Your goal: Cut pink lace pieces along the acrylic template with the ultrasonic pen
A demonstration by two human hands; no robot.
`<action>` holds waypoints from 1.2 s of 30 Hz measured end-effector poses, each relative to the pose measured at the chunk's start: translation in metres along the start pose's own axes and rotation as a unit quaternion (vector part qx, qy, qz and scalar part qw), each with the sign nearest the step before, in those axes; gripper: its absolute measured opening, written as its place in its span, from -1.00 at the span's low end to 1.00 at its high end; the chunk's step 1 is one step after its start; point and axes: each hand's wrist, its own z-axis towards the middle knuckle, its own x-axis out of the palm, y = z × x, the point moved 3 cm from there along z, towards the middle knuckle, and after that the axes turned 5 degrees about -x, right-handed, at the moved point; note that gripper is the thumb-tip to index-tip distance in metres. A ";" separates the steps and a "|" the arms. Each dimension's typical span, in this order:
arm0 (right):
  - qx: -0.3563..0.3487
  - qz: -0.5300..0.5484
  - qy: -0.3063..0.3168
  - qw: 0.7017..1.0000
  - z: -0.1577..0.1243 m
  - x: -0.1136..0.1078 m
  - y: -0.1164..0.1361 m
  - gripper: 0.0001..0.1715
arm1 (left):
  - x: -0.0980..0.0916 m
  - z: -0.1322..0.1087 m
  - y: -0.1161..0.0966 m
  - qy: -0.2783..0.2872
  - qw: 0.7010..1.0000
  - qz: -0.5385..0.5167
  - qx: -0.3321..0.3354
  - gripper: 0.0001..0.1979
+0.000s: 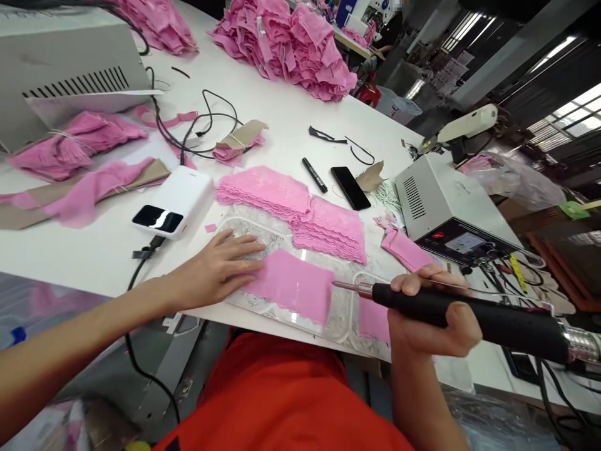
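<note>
My left hand (pixel 220 269) lies flat with fingers spread, pressing the left edge of a pink lace piece (pixel 293 285) that rests on a clear plastic template (pixel 263 235) at the table's front edge. My right hand (pixel 429 316) is wrapped round the black handle of a hot cutting tool (pixel 469 313). Its metal tip (pixel 345 285) points left and touches the right edge of the pink piece. Another pink piece (pixel 373 319) lies under my right hand. A stack of pink lace pieces (pixel 300 210) sits just behind the template.
A white power bank (pixel 176 200) with a cable lies to the left. A black marker (pixel 314 175) and a phone (pixel 350 188) lie behind the stack. A grey control box (pixel 446 207) stands at right, a larger grey machine (pixel 61 69) at back left. Pink fabric heaps (pixel 291 44) fill the far table.
</note>
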 end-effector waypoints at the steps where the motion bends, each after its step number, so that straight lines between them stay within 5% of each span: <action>1: 0.000 0.003 -0.002 1.000 -0.002 0.000 -0.001 -0.68 | 0.001 0.002 -0.001 0.008 1.000 0.006 0.005 -0.68; 8: 0.000 0.010 0.031 0.999 -0.006 0.001 -0.003 -0.68 | 0.011 0.017 -0.009 0.070 0.996 0.027 0.040 -0.67; 17: -0.015 0.001 0.011 1.000 0.001 -0.012 -0.003 -0.67 | 0.015 0.038 -0.023 0.079 0.993 0.031 0.081 -0.65; 26: -0.027 -0.020 -0.024 0.999 0.005 -0.019 -0.007 -0.65 | 0.047 0.085 -0.056 0.162 0.976 0.004 0.145 -0.55; 36: -0.027 -0.025 -0.030 0.999 0.005 -0.016 -0.005 -0.67 | 0.055 0.091 -0.061 0.195 0.968 -0.007 0.158 -0.55</action>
